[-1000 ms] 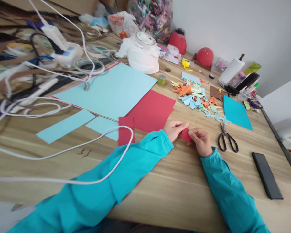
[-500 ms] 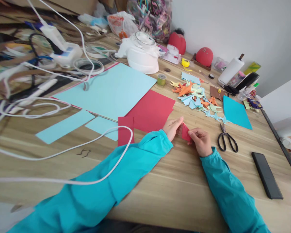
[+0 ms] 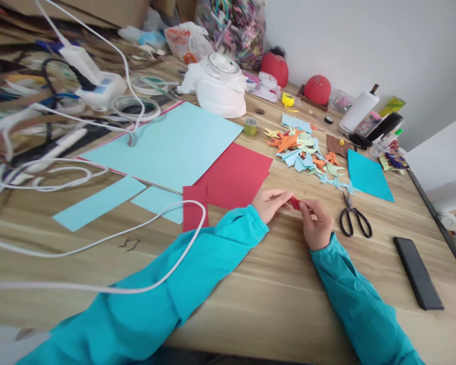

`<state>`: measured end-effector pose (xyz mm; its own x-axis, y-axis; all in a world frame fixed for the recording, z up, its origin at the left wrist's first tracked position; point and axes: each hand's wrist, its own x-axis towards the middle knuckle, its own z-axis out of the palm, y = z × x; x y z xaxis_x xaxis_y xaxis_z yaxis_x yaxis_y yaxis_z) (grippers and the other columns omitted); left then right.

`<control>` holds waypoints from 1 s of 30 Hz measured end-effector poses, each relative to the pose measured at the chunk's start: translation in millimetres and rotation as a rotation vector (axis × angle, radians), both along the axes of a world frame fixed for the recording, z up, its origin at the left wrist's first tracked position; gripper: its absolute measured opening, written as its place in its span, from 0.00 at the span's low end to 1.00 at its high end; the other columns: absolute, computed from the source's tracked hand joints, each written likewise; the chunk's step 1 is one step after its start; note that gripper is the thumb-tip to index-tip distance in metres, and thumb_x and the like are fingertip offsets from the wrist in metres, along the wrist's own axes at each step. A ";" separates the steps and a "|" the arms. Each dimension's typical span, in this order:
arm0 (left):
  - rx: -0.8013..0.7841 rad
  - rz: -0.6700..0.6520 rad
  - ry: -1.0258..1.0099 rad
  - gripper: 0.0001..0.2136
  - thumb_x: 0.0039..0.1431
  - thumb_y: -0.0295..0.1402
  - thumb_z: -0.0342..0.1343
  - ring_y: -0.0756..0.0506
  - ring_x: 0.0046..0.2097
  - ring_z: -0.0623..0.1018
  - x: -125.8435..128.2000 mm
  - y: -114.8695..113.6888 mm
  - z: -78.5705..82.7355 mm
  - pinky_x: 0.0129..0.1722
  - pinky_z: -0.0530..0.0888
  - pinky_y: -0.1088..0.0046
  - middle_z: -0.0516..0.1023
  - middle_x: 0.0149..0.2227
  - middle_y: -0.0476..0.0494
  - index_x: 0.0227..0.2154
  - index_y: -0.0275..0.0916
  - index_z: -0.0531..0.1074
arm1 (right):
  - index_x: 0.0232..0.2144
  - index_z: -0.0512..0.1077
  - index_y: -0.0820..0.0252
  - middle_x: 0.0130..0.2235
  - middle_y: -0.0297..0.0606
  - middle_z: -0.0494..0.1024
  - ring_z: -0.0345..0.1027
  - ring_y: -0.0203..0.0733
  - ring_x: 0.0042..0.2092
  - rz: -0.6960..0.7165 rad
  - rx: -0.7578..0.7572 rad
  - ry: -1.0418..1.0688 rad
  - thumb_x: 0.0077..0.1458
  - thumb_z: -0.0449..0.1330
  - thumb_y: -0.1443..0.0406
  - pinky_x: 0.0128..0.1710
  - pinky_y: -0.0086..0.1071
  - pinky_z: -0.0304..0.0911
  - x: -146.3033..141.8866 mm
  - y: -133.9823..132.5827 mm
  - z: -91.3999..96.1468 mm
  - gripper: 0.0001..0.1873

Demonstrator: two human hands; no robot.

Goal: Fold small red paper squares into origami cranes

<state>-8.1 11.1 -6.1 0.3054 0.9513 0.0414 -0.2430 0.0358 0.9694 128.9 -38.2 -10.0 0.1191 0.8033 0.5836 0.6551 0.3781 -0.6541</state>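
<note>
A small folded piece of red paper [image 3: 295, 203] is pinched between both my hands just above the wooden table [image 3: 273, 294]. My left hand [image 3: 269, 203] grips its left side with closed fingers. My right hand [image 3: 316, 223] pinches its right side. Both arms wear teal sleeves. A larger red sheet [image 3: 235, 175] lies just behind my left hand, with a red strip [image 3: 193, 213] beside it.
Black scissors [image 3: 354, 219] lie right of my right hand and a black phone [image 3: 417, 272] further right. A pile of folded paper shapes [image 3: 304, 152], a teal sheet [image 3: 368, 175], light blue sheets [image 3: 167, 144] and white cables [image 3: 99, 243] surround the area.
The red paper has been flattened or folded smaller between my fingers, now showing as a thin sliver. Both hands stay in the same spot, and the view shifted slightly.
</note>
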 end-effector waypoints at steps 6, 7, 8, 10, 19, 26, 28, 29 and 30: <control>0.420 0.083 0.196 0.10 0.48 0.35 0.59 0.48 0.35 0.75 -6.1 -1.6 -2.9 0.34 0.74 0.75 0.76 0.34 0.41 0.31 0.35 0.77 | 0.30 0.75 0.57 0.35 0.42 0.75 0.70 0.42 0.38 0.012 0.124 -0.027 0.53 0.57 0.67 0.38 0.36 0.68 6.8 8.1 -3.4 0.06; 0.463 0.092 0.207 0.09 0.48 0.35 0.59 0.48 0.35 0.76 -7.0 -1.2 -4.0 0.33 0.74 0.75 0.76 0.34 0.40 0.31 0.35 0.77 | 0.31 0.75 0.57 0.35 0.42 0.75 0.70 0.42 0.38 0.029 0.138 -0.041 0.53 0.57 0.68 0.38 0.36 0.68 6.8 7.8 -3.4 0.06; 0.504 0.090 0.220 0.09 0.48 0.34 0.59 0.48 0.34 0.76 -8.0 -0.7 -4.7 0.33 0.74 0.75 0.77 0.34 0.40 0.31 0.36 0.78 | 0.31 0.75 0.57 0.35 0.42 0.75 0.70 0.41 0.38 0.045 0.148 -0.056 0.53 0.57 0.68 0.39 0.36 0.68 6.5 7.2 -3.5 0.06; 0.567 0.084 0.248 0.07 0.49 0.33 0.59 0.48 0.33 0.76 -10.2 0.3 -4.7 0.33 0.74 0.75 0.77 0.31 0.40 0.30 0.36 0.78 | 0.32 0.76 0.57 0.35 0.42 0.75 0.70 0.41 0.38 0.067 0.149 -0.082 0.53 0.57 0.68 0.38 0.35 0.68 5.8 5.5 -3.8 0.07; 0.642 0.045 0.309 0.06 0.50 0.33 0.58 0.48 0.32 0.77 -19.5 7.4 -4.9 0.35 0.74 0.73 0.79 0.30 0.42 0.27 0.39 0.79 | 0.33 0.77 0.54 0.39 0.42 0.75 0.71 0.41 0.38 0.108 0.116 -0.021 0.53 0.58 0.67 0.40 0.36 0.69 4.8 6.0 -7.8 0.07; 0.544 0.017 0.271 0.06 0.47 0.34 0.60 0.47 0.33 0.78 -18.6 7.4 -8.9 0.36 0.75 0.71 0.79 0.31 0.40 0.25 0.38 0.78 | 0.34 0.77 0.53 0.42 0.41 0.74 0.71 0.41 0.40 0.186 0.029 0.018 0.52 0.59 0.65 0.42 0.37 0.69 2.7 7.7 -9.6 0.08; 0.500 0.018 0.242 0.05 0.45 0.33 0.61 0.47 0.33 0.78 -17.3 6.5 -9.3 0.36 0.76 0.71 0.79 0.31 0.40 0.24 0.37 0.78 | 0.34 0.77 0.53 0.41 0.41 0.75 0.71 0.41 0.40 0.199 0.031 0.021 0.52 0.59 0.66 0.42 0.36 0.69 2.9 8.2 -10.3 0.07; 0.475 0.021 0.227 0.05 0.44 0.33 0.62 0.47 0.34 0.78 -16.9 6.3 -9.4 0.36 0.76 0.71 0.79 0.32 0.39 0.24 0.37 0.78 | 0.34 0.77 0.54 0.40 0.41 0.75 0.71 0.41 0.40 0.199 0.037 0.025 0.52 0.59 0.66 0.43 0.36 0.69 3.1 8.4 -10.4 0.07; 0.452 0.018 0.213 0.06 0.43 0.33 0.63 0.46 0.34 0.78 -16.6 6.1 -9.4 0.36 0.76 0.70 0.79 0.32 0.39 0.25 0.36 0.78 | 0.34 0.77 0.54 0.40 0.41 0.76 0.71 0.42 0.41 0.195 0.042 0.028 0.52 0.60 0.66 0.43 0.37 0.69 3.4 8.7 -10.4 0.07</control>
